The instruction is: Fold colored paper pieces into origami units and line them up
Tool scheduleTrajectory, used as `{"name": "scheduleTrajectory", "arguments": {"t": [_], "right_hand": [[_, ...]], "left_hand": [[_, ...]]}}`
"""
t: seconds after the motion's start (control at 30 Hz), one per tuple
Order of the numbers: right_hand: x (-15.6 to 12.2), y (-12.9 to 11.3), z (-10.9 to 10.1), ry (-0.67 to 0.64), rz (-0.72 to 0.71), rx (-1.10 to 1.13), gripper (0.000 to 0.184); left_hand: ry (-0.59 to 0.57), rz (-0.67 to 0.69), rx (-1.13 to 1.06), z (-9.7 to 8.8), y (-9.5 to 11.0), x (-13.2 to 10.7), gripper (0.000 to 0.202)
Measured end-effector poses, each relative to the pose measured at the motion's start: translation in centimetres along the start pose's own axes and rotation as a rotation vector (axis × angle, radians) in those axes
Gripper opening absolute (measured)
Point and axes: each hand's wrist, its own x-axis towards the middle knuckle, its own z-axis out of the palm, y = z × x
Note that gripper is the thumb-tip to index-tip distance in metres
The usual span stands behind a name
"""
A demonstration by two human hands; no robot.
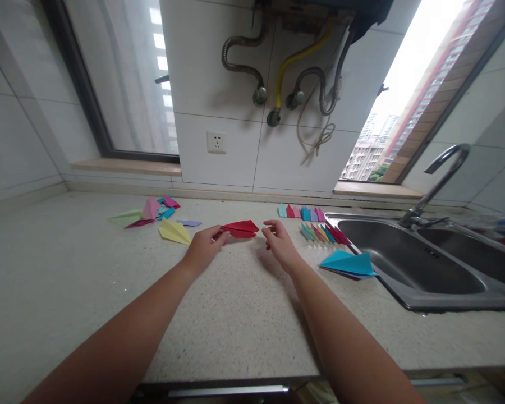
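A red paper plane [240,228] is pinched at its left end by my left hand [205,244], just over the counter. Close to the plane's other end, my right hand [278,243] hovers with bent, parted fingers and nothing in them. On the left lie a yellow paper plane [174,231], a pale green paper plane [126,218], a pink folded paper [151,209] and a small lilac folded paper [189,223]. Blue paper planes [347,264] rest to the right of my right hand, beside the sink.
Small colored folded papers stand in a back row [302,212] and a front row [324,233] near the sink [408,252]. A faucet [440,182] rises behind it. Pipes [279,73] and a socket [216,142] are on the tiled wall. The counter [231,325] ends near me.
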Motion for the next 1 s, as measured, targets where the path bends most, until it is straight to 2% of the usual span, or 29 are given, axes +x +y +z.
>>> {"name": "scheduleTrajectory", "arguments": {"t": [0.17,0.3,0.4,0.57,0.77,1.0], "right_hand": [[-0.9,-1.0,0.6,-0.206,-0.159,0.062,0.039],[-1.6,-1.0,1.4,-0.325,-0.22,0.078,0.036],[-1.7,-0.7,1.9,-0.327,-0.223,0.098,0.027],[-1.7,-0.9,2.1,-0.293,-0.162,0.112,0.02],[-1.5,-0.7,1.9,-0.261,-0.172,0.114,0.017],[-1.4,-0.8,1.8,-0.304,-0.165,0.155,0.018]], "left_hand": [[-0.056,0.163,0.217,-0.4,1.1,-0.5,0.031],[-0.038,0.288,0.365,-0.3,1.3,-0.6,0.026],[-0.048,0.342,0.368,0.0,1.3,-0.6,0.025],[-0.061,0.342,0.256,0.5,1.6,-0.7,0.025],[-0.063,0.331,0.198,1.0,1.8,-0.7,0.02],[-0.016,0.322,0.169,0.9,1.7,-0.7,0.019]]}}
